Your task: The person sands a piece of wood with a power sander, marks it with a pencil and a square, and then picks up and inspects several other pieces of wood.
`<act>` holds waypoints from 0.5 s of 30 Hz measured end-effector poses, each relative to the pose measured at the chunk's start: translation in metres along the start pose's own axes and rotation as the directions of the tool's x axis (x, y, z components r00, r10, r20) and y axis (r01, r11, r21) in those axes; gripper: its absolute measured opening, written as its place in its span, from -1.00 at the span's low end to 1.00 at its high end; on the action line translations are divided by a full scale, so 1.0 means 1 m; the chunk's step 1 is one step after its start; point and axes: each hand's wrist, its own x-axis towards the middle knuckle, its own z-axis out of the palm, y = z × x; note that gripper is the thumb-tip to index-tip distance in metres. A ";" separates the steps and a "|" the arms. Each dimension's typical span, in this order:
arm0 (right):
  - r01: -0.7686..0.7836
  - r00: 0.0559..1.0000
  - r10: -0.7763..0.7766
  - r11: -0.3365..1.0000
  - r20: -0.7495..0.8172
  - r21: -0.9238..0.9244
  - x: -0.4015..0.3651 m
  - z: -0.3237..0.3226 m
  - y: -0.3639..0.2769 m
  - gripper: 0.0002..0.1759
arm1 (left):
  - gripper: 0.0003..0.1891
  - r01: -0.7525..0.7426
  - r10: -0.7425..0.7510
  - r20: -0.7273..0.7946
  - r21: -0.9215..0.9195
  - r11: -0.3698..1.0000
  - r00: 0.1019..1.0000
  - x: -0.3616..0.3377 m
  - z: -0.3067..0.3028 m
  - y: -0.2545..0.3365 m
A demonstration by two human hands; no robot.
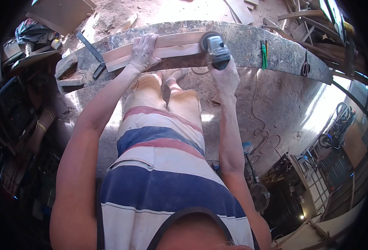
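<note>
pressing flat pale planks (167, 46), left hand (143, 52); right hand (225, 77) clasps grey grinder (215, 49).

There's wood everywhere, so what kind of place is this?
Probably a woodworking shop: the right hand holds a power sander on boards on a workbench, the left hand presses them, and wood offcuts lie behind.

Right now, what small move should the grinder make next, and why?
Probably slide the grinder a little along the board toward the left hand. The right hand grips it with its disc at the board's right end, while the left hand presses the board flat, and the stretch between them lies bare.
</note>
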 end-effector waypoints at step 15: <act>0.019 0.998 -0.022 0.999 -0.064 -0.034 0.005 0.001 0.002 -0.14 | -0.01 -0.037 0.038 -0.047 0.009 0.999 0.998 0.001 0.002 -0.001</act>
